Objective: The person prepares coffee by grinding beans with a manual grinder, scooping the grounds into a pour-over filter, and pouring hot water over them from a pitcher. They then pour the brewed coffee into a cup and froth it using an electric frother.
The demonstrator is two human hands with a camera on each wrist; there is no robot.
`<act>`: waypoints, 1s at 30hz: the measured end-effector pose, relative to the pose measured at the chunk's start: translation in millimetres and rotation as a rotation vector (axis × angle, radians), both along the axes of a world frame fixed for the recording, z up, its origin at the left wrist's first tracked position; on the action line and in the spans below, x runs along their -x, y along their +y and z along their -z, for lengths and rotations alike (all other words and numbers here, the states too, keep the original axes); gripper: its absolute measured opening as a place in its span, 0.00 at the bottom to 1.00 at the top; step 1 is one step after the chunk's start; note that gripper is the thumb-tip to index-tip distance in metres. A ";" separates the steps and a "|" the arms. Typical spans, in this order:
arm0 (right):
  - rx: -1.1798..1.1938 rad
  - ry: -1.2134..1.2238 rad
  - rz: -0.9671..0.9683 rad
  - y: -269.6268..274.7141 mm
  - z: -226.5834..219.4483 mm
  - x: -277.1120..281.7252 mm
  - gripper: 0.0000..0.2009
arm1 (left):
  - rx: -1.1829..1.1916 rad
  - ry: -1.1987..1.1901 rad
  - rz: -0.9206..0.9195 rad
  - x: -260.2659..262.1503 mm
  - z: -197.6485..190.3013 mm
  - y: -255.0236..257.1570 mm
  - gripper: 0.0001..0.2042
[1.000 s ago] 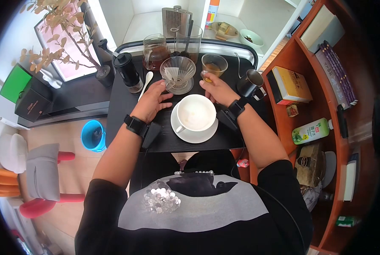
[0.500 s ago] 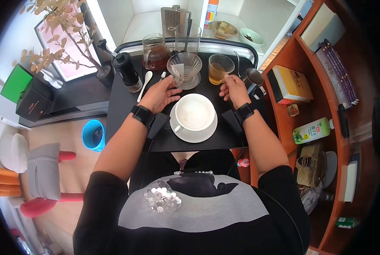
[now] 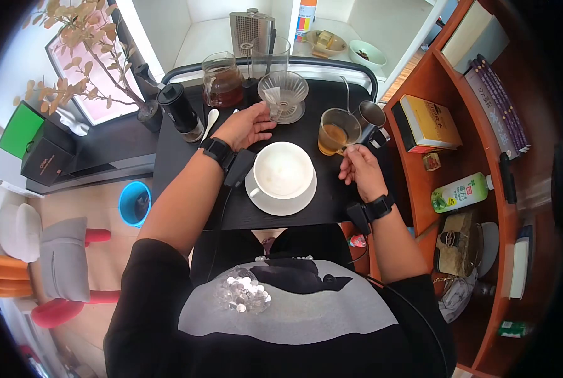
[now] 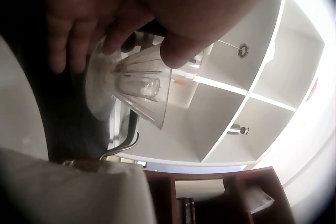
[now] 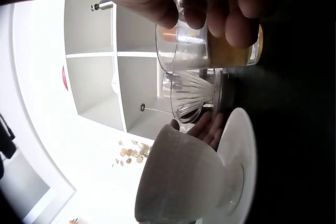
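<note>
A clear ribbed coffee dripper point(image 3: 288, 88) stands toward the back of the black table. My left hand point(image 3: 249, 128) is at its near left side, thumb by the cone and first finger lower down, around the handle, which is mostly hidden; the other fingers extend beneath. My right hand point(image 3: 364, 171) pinches the handle of a glass cup point(image 5: 181, 48) containing brown coffee; its fingers hide part of the glass in the right wrist view. Between the hands, a white cup point(image 3: 284, 170) with pale foam sits on a white saucer point(image 3: 281, 205).
Behind my left hand are a black grinder point(image 3: 179, 107), a white spoon point(image 3: 211, 121) and a glass server point(image 3: 223, 82) of dark liquid. A metal pitcher point(image 3: 369, 118) stands right beside the glass cup. A wooden bookcase point(image 3: 420, 208) borders the right.
The glass cup has moved right and nearer in my right hand, away from the dripper. The dripper has shifted right and slightly back along with my left hand.
</note>
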State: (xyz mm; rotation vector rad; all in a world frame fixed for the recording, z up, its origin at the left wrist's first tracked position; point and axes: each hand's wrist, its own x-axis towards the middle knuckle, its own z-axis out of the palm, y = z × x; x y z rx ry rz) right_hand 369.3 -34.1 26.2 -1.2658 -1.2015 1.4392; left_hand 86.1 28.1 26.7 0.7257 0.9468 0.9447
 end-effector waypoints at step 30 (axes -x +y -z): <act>-0.018 0.088 -0.049 -4.7 11.1 -5.7 0.13 | -0.164 0.749 0.260 16.5 3.7 -85.6 0.12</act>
